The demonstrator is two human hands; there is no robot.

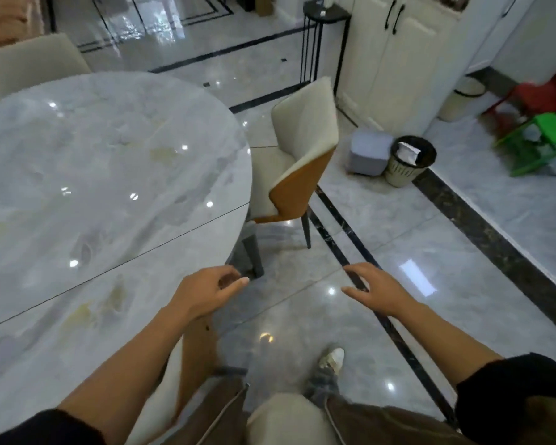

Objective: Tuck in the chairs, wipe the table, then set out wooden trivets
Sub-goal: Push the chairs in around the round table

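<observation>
Head view: chair [299, 155] at right edge of table [109, 162], far ahead between left hand [206, 293] and right hand [376, 292], both empty, fingers loose.

— How is the left hand [211, 292] held?
— It is stretched forward, fingers [227, 270] loosely curled, nothing gripped; the thumb is set just below them.
— And the right hand [374, 290]?
— It is held out well apart from the left fingers, spread and relaxed, nothing held. Bare forearms are seen behind the fingers.
</observation>
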